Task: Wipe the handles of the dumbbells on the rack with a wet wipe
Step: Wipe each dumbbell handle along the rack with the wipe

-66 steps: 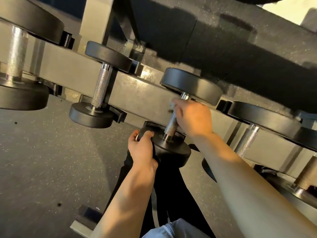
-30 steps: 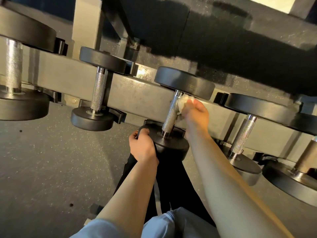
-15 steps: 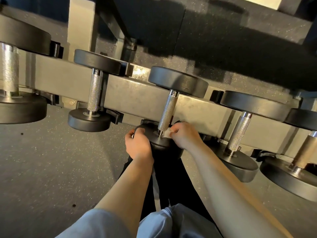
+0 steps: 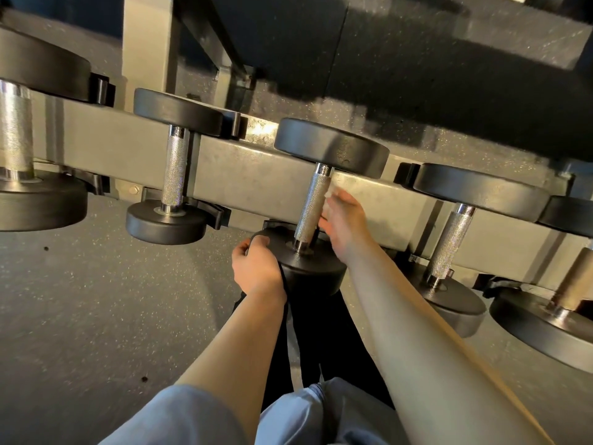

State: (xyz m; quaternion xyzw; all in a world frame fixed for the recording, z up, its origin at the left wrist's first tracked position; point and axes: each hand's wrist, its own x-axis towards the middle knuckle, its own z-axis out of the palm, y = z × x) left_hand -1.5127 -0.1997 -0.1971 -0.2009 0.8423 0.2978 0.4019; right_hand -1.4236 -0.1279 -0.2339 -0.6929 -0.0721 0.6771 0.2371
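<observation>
The middle dumbbell (image 4: pixel 330 149) lies across the grey rack beam (image 4: pixel 256 178), its knurled steel handle (image 4: pixel 309 207) bare on the left side. My left hand (image 4: pixel 256 268) grips the rim of its near black head. My right hand (image 4: pixel 343 220), motion-blurred, sits against the right side of that handle, about halfway up. A small white corner of the wet wipe (image 4: pixel 329 194) shows at its fingertips, touching the handle; the hand hides the rest of the wipe.
More dumbbells rest on the same beam: a smaller one (image 4: pixel 175 168) to the left, a large one (image 4: pixel 14 130) at the far left, and others (image 4: pixel 449 242) (image 4: pixel 574 284) to the right. Speckled rubber floor (image 4: pixel 96 316) lies below, and my dark trouser legs are under the middle dumbbell.
My right hand slid down the middle handle with the wipe to the near head, and has now come back up to mid-handle. My left hand has kept its grip on the near head.
</observation>
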